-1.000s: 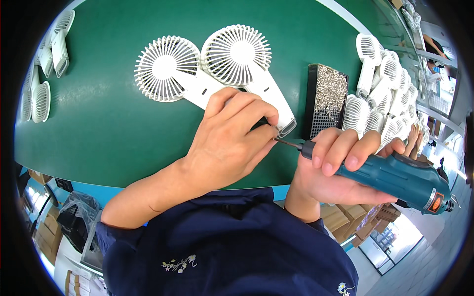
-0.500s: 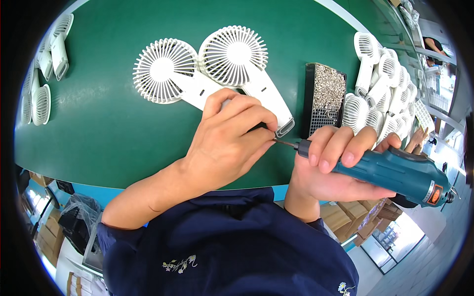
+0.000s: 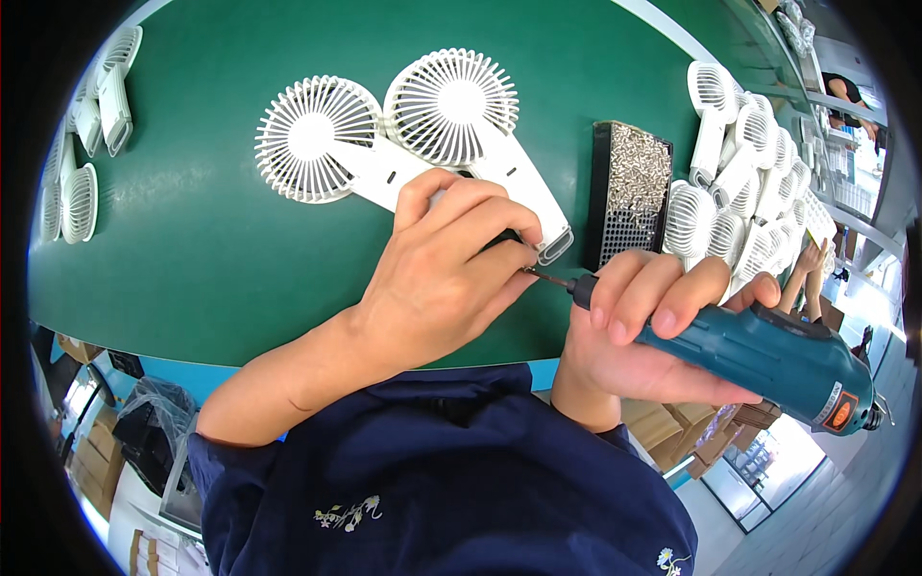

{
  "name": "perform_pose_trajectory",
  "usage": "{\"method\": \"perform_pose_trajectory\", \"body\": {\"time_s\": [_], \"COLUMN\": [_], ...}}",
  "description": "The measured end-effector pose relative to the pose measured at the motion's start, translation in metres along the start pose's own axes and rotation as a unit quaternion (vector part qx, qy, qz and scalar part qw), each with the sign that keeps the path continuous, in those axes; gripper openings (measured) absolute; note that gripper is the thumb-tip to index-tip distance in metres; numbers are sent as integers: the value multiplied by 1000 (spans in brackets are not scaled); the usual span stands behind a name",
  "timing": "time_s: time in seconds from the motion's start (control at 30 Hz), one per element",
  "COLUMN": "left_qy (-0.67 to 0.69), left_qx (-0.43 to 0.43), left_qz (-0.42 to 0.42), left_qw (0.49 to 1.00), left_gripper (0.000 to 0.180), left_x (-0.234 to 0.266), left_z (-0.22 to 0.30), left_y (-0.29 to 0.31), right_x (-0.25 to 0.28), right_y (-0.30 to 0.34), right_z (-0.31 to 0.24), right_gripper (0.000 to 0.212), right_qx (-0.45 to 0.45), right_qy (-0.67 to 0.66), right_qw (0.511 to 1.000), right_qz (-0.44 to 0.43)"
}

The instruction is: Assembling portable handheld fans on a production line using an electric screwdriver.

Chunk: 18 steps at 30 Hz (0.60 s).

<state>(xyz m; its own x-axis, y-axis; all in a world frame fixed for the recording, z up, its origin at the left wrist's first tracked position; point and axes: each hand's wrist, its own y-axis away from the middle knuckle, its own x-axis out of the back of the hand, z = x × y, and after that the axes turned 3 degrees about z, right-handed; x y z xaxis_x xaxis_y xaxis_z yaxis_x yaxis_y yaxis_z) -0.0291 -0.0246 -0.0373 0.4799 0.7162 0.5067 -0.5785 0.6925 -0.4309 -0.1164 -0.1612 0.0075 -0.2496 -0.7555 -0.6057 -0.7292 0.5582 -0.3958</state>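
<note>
Two white handheld fans lie side by side on the green table. My left hand [image 3: 451,254] is closed over the lower handle of the left fan [image 3: 370,168], hiding its end. Its thumb and fingertips pinch together beside the handle end of the right fan [image 3: 523,187]. Something small and dark shows between those fingers, too covered to name. My right hand [image 3: 648,331] grips a teal electric screwdriver [image 3: 768,360], held tilted with its tail lower right. The thin bit [image 3: 549,278] reaches my left fingertips; what its tip touches is hidden.
A black tray [image 3: 629,187] of small metal screws stands right of the fans. Beyond it more white fans [image 3: 744,182] are heaped. Several others [image 3: 115,101] lie at the table's left edge. Another person's arms [image 3: 807,278] show at the far right.
The screwdriver has shifted slightly left, and its tail has dropped lower. Both fans have slid a touch left. At the far right the other person's arms have moved.
</note>
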Motion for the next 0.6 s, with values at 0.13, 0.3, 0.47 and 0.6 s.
{"method": "perform_pose_trajectory", "body": {"time_s": [0.13,0.3,0.47,0.6], "left_qy": [11,14,-5,-61], "left_qx": [-13,-26,-27,-4], "left_qz": [2,-2,-28,-36], "left_qw": [1000,1000,999,997], "left_gripper": [21,20,33,59], "left_x": [0,0,3,1], "left_z": [-2,-2,-1,2], "left_y": [1,2,0,-2], "right_x": [-2,0,-2,-3], "right_y": [0,-1,0,0], "right_z": [2,1,-2,3], "right_gripper": [71,71,68,66], "right_qx": [10,-13,5,82], "right_qy": [-7,7,23,48], "right_qw": [1000,1000,1000,995], "right_qz": [8,2,5,17]}}
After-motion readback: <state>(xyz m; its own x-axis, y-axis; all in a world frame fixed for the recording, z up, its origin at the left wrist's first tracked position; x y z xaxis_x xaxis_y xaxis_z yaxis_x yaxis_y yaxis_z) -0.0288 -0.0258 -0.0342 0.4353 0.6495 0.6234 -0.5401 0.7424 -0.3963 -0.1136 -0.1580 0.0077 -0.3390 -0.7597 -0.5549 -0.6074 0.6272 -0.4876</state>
